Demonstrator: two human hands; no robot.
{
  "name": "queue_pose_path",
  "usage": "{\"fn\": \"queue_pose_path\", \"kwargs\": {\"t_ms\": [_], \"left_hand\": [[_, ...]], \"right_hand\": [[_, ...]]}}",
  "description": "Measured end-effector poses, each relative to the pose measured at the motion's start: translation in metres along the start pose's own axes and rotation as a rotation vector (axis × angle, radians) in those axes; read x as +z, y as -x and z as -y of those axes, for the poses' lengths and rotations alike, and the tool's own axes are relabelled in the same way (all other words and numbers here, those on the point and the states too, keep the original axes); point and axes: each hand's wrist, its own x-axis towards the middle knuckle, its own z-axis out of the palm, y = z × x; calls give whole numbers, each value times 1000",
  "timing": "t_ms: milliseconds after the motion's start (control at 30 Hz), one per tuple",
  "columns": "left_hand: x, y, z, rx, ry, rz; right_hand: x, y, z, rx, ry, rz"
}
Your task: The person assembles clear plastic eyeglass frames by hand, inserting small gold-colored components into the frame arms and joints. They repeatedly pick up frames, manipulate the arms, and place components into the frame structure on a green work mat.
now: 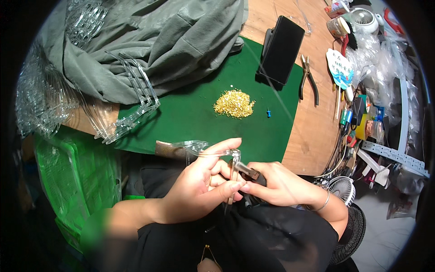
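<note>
My left hand (192, 190) is closed on a clear plastic eyeglass frame (197, 146), held just off the near edge of the green mat (181, 120). In my right hand (281, 183) is a dark-handled tool (248, 172) with a metal head. That head meets the corner of the frame by my left fingertips; its tip is partly hidden, so the exact kind of tool cannot be made out. Beyond my hands a heap of tiny gold-coloured metal pieces (234, 104) lies on the mat. A blue push pin (268, 112) is right of the heap.
More clear frames (136, 86) lean on a grey cloth (181, 41) at the left. A black phone (282, 50) rests on a stand, with pliers (308, 80) beside it. Cables, a fan (342, 190) and a shelf bracket (394, 154) crowd the right; a green crate (86, 172) stands lower left.
</note>
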Motion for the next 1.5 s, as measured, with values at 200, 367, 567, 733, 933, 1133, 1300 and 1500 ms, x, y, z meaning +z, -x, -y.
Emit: {"fn": "queue_pose_path", "kwargs": {"t_ms": [200,367,567,733,933,1133,1300,1500], "left_hand": [[0,-1,-8,-14,-29,32],[-6,1,-1,133,-400,106],[-3,-1,7,355,-641,81],[-2,-2,11,435,-660,74],[4,0,10,338,-477,73],[-3,-6,16,580,-685,107],[-6,-5,17,413,-656,72],[-2,-7,17,223,-192,79]], "right_hand": [[7,2,-15,-143,-71,-96],[10,-1,-20,-435,437,-405],[13,-5,-24,-556,584,-532],[14,-4,-26,-548,616,-559],[17,-6,-23,-575,622,-602],[20,-8,-25,-578,612,-618],[24,-12,-38,-544,650,-589],[13,-14,-31,-487,553,-469]]}}
